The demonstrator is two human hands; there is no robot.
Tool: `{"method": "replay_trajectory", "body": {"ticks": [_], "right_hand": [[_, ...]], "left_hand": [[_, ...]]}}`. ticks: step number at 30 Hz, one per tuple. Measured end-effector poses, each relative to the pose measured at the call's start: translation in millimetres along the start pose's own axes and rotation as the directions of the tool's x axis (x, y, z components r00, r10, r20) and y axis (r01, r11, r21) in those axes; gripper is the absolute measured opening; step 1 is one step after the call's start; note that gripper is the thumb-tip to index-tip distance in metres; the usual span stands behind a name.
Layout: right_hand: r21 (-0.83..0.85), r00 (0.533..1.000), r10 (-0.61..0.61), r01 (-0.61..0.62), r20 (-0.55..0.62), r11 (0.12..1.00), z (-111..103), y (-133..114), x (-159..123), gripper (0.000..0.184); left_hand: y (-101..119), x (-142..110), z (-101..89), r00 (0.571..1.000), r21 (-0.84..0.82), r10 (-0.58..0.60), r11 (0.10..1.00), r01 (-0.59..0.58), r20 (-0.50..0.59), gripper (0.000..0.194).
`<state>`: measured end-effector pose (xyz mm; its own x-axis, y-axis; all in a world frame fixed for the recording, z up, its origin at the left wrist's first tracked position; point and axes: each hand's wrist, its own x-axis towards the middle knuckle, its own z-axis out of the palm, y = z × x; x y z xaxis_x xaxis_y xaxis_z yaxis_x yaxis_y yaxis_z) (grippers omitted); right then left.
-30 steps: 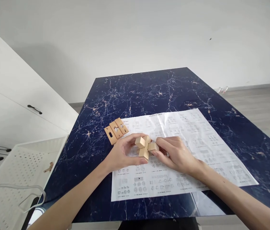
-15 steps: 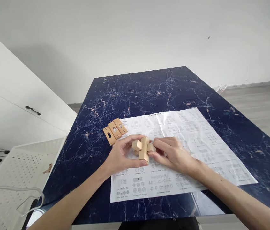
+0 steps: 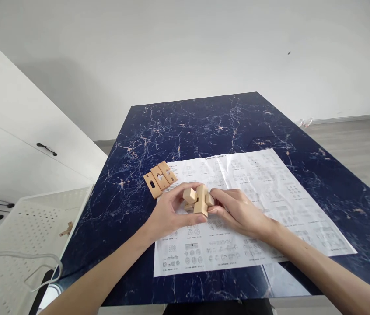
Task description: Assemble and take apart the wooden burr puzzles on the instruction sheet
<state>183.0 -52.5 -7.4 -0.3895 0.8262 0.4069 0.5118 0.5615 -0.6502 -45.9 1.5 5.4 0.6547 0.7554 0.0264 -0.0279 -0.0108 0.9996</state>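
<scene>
A wooden interlocking puzzle [image 3: 200,202] of crossed pale bars is held above a printed instruction sheet [image 3: 270,197]. My left hand [image 3: 173,212] is wrapped round its left side, thumb along the near end of the upright bar and fingers behind. From the right, my right hand [image 3: 237,210] pinches the bar that sticks out on that side, between thumb and fingers. Beyond my left hand lie several flat wooden pieces [image 3: 160,178], numbered and with cut-outs, side by side at the sheet's left edge.
The dark blue marbled table [image 3: 185,127] reaches back toward a white wall. On the left stand a white perforated bin [image 3: 14,236] with a small wooden piece [image 3: 67,229] inside, a white cable [image 3: 17,254] and white cabinets [image 3: 17,113] with black handles.
The puzzle has turned slightly in my hands. Its right-hand bar now sits closer in to the upright bar, with my right hand still on it. The view has shifted a little.
</scene>
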Motion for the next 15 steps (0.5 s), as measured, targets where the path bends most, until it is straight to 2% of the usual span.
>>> {"method": "replay_trajectory", "body": {"ticks": [4, 7, 12, 15], "right_hand": [[-0.022, 0.998, 0.054, -0.054, 0.017, 0.998, 1.0, -2.7, -0.2, 0.027], [-0.020, 0.995, 0.098, -0.098, 0.004, 0.995, 2.6, -3.6, 0.4, 0.024], [0.017, 0.996, 0.072, -0.073, 0.046, 0.997, 6.7, -3.4, 1.5, 0.022], [0.014, 0.994, 0.043, -0.045, 0.098, 0.999, 9.1, -4.4, 2.2, 0.025]], "left_hand": [[3.6, 2.2, 1.6, 0.999, -0.110, -0.047, 0.993, 0.049, 0.024, 0.059], [4.9, 2.7, 2.1, 0.998, -0.118, -0.065, 0.991, 0.067, 0.023, 0.060], [0.6, 0.8, 1.9, 0.998, 0.009, -0.062, 0.998, 0.062, 0.019, 0.073], [-0.8, -0.6, 0.2, 1.000, 0.120, 0.006, 0.993, -0.006, 0.002, 0.074]]}}
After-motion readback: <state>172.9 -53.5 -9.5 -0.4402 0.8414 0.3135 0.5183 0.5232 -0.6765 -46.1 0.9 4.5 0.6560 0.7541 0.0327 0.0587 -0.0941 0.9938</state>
